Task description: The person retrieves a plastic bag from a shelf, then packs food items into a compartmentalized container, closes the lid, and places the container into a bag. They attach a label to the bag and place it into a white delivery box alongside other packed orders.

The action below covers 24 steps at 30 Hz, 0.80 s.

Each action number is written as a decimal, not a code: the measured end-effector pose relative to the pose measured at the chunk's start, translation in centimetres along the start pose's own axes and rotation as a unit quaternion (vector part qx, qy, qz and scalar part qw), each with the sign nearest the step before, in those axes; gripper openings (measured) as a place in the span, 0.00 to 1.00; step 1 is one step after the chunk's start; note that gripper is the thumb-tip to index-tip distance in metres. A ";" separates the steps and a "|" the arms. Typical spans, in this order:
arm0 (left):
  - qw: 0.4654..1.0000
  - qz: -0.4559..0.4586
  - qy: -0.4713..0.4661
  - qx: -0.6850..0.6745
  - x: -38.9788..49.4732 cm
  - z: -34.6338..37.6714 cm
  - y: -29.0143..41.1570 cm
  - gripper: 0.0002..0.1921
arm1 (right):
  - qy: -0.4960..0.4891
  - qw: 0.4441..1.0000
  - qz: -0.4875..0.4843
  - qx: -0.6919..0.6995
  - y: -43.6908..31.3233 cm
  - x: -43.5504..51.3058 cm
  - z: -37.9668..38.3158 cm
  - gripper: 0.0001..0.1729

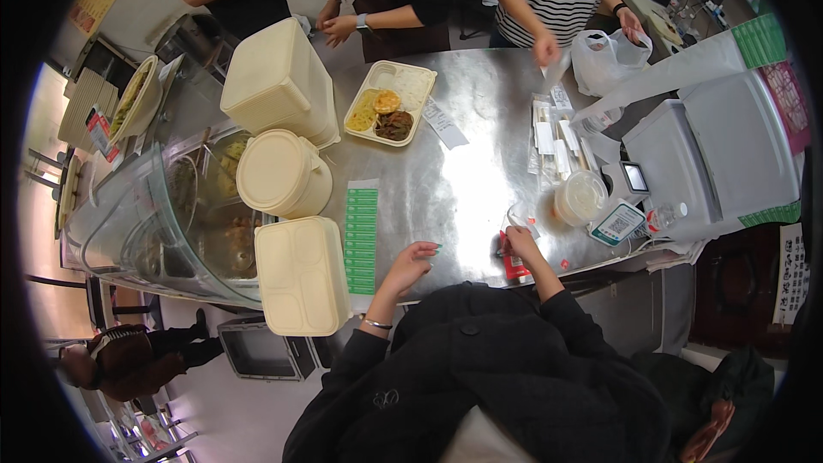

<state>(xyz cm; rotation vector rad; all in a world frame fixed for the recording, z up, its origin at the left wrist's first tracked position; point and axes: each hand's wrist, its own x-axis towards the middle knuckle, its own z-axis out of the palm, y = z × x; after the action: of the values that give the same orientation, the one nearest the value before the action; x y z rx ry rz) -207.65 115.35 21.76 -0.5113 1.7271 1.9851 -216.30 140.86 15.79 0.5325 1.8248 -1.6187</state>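
My left hand [409, 270] hovers at the counter's near edge with its fingers apart and nothing in them. Green printed stickers [361, 241] lie in a strip to its left. My right hand [524, 247] has its fingers curled on the upper end of a red packet [514, 266] at the front edge. Just beyond those fingers is a crumpled clear plastic wrapper [521, 213]. A compartment meal tray [389, 103] with rice, a fried egg, shredded vegetable and dark meat stands farther back, beside a paper receipt [445, 123].
Stacked tray lids [276, 71], round bowl lids [273, 170] and compartment trays [301, 276] stand left, beside a glass food case [186, 218]. Wrapped chopsticks [546, 135], a lidded cup [580, 198] and a code stand [617, 222] are right. Across the counter, a person holds a plastic bag [607, 64].
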 end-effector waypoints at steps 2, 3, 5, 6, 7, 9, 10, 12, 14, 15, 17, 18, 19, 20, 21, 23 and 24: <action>1.000 -0.010 0.000 -0.006 -0.1 -0.1 0.0 0.22 | 0.012 1.000 0.014 0.018 -0.2 -0.2 0.2 0.13; 1.000 -0.011 -0.002 -0.014 -0.1 -0.1 0.1 0.22 | 0.011 1.000 0.002 0.017 -0.3 -0.3 0.2 0.13; 0.999 -0.023 -0.003 -0.048 -0.2 -0.2 0.2 0.19 | 0.020 0.999 0.000 0.040 -0.5 -0.5 0.4 0.14; 0.997 -0.040 0.001 -0.061 -0.2 -0.3 0.2 0.17 | 0.024 0.998 -0.004 0.055 -0.6 -0.6 0.5 0.13; 0.996 -0.034 0.002 -0.078 -0.3 -0.3 0.3 0.16 | 0.024 0.996 -0.005 0.080 -0.6 -0.7 0.6 0.13; 0.993 -0.046 0.011 -0.109 -0.4 -0.4 0.3 0.13 | 0.018 0.993 -0.017 0.116 -0.4 -0.8 0.9 0.13; 0.995 -0.047 0.016 -0.089 -0.4 -0.5 0.4 0.12 | 0.012 0.992 -0.027 0.126 -0.2 -0.9 1.0 0.12; 0.997 -0.051 0.021 -0.063 -0.6 -0.6 0.4 0.11 | 0.002 0.988 -0.042 0.146 0.3 -0.9 1.5 0.11; 0.996 -0.046 0.024 -0.070 -0.7 -0.7 0.5 0.10 | -0.010 0.987 -0.032 0.160 0.8 -0.8 2.0 0.11; 0.996 -0.046 0.027 -0.072 -0.7 -0.8 0.6 0.10 | -0.012 0.985 -0.028 0.167 1.1 -0.8 2.3 0.11; 0.995 -0.055 0.023 -0.078 -0.8 -0.9 0.7 0.09 | 0.017 0.980 -0.011 0.197 1.4 -0.8 2.7 0.12; 0.995 -0.059 0.021 -0.081 -0.9 -1.1 0.8 0.08 | 0.031 0.978 -0.012 0.205 1.5 -0.9 2.9 0.12; 0.995 -0.058 0.019 -0.077 -1.0 -1.2 0.9 0.08 | 0.037 0.976 -0.012 0.216 1.6 -0.9 3.0 0.12; 0.996 -0.056 0.017 -0.074 -1.1 -1.3 0.9 0.07 | 0.036 0.974 -0.030 0.223 1.6 -1.2 3.1 0.12; 0.996 -0.051 0.009 -0.075 -1.2 -1.5 0.9 0.07 | 0.060 0.972 -0.038 0.223 1.6 -1.3 3.2 0.11; 0.995 -0.050 0.022 -0.078 -1.5 -1.8 0.7 0.07 | 0.055 0.966 -0.044 0.247 1.7 -1.8 3.3 0.11; 0.995 -0.040 0.026 -0.083 -1.7 -2.0 0.6 0.07 | 0.047 0.967 -0.032 0.249 1.7 -2.0 3.4 0.11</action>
<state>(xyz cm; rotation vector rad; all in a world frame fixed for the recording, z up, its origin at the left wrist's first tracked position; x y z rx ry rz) -206.59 113.12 22.91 -0.6831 1.5530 2.0866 -213.07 137.99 15.80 0.7847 1.5019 -2.1427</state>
